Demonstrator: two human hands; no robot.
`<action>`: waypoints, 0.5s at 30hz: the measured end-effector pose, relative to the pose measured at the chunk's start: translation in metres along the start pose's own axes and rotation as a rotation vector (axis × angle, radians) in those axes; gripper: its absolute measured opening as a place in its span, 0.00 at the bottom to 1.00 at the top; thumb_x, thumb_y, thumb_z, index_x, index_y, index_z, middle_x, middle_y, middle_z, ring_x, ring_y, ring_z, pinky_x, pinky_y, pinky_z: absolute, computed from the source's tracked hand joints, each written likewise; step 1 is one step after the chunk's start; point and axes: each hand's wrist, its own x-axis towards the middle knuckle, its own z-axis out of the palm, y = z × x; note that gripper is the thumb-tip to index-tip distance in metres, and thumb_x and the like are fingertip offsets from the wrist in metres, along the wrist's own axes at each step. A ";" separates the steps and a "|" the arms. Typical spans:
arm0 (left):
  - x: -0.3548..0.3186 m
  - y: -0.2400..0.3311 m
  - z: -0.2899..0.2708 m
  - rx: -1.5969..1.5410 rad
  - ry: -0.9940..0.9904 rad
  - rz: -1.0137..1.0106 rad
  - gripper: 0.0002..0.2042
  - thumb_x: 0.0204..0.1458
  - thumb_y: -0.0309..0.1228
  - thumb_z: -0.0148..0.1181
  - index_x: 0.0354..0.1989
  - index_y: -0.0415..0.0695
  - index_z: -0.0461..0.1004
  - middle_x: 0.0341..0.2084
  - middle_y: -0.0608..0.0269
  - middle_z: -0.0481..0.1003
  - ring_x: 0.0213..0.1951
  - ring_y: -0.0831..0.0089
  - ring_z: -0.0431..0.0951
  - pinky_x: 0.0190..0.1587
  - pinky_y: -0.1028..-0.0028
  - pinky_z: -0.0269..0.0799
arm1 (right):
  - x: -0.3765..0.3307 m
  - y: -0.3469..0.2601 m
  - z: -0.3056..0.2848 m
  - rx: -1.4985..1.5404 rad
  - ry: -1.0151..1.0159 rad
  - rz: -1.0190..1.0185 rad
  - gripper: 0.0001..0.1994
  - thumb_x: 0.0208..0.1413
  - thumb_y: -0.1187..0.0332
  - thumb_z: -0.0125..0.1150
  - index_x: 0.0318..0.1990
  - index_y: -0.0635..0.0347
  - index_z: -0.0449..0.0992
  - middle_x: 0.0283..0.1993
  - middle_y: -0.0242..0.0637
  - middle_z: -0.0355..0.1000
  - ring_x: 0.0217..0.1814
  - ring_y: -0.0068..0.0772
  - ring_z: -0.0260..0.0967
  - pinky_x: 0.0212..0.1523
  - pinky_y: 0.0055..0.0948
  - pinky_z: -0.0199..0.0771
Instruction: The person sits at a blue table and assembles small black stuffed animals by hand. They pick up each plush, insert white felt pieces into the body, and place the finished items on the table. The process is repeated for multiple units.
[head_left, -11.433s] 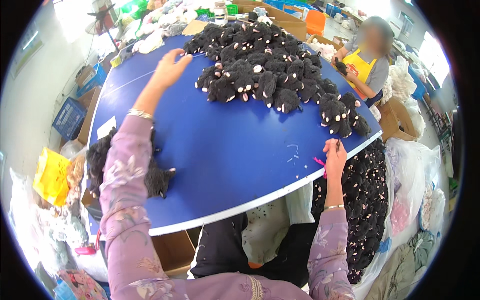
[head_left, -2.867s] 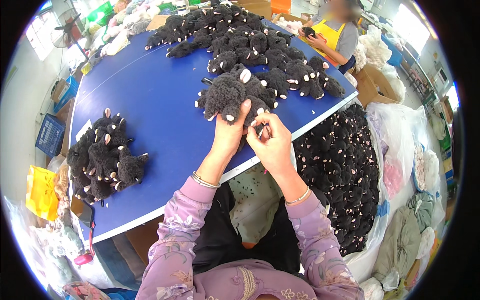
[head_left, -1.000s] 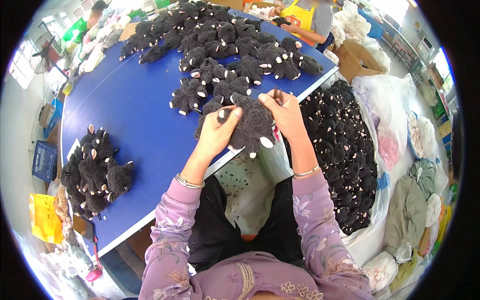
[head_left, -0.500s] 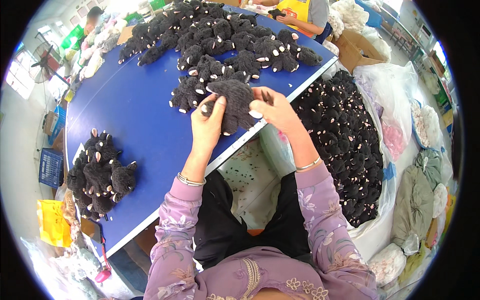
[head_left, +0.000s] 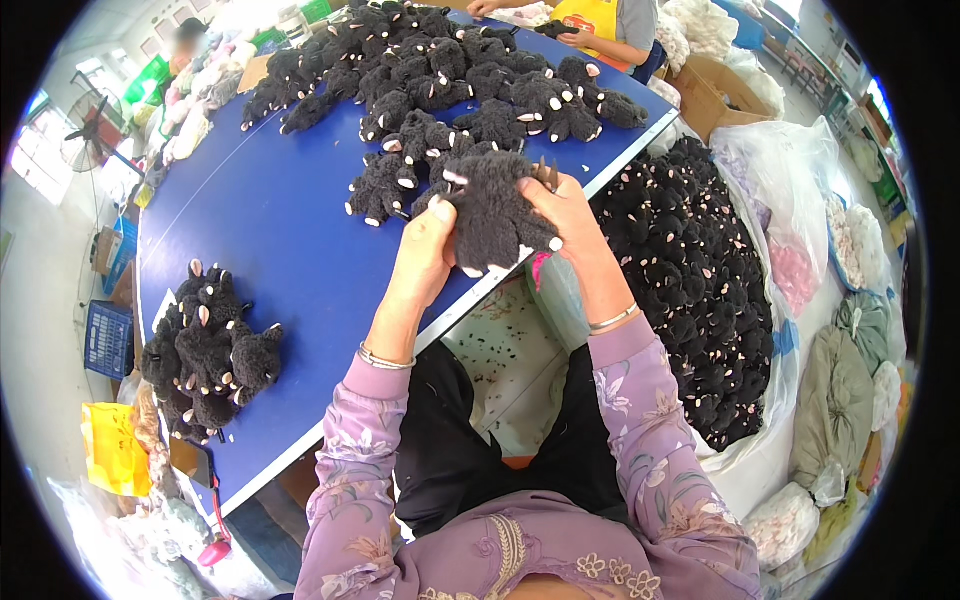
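A black plush toy (head_left: 490,215) with white-tipped paws hangs between my hands above the table's near edge. My left hand (head_left: 428,245) is closed on its left side, thumb on top. On its right side my right hand (head_left: 568,212) pinches the fur. A small dark pointed tool (head_left: 545,174), like thread snips, sticks up from the right hand's fingers; the rest of it is hidden. Just beyond lies a large heap of similar black plush toys (head_left: 430,85). A smaller pile of them (head_left: 210,350) sits at the table's left.
The blue table (head_left: 270,200) has a pale edge strip in front of me. At my right stands a big white sack (head_left: 770,400) full of black plush pieces, with a cardboard box (head_left: 712,95) behind it. Across the table a person in a yellow apron (head_left: 590,22) handles a black piece.
The plush toy has turned in my hands, with its paws now toward me. My right thumb has moved up onto the fur. The far person's other hand has come into view.
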 end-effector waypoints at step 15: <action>-0.011 0.004 0.015 0.351 -0.378 -0.433 0.10 0.56 0.33 0.58 0.39 0.38 0.75 0.32 0.57 0.80 0.31 0.75 0.80 0.29 0.79 0.73 | 0.005 -0.008 -0.031 -0.226 -0.047 0.009 0.08 0.53 0.65 0.61 0.33 0.60 0.75 0.30 0.22 0.66 0.30 0.14 0.61 0.29 0.19 0.63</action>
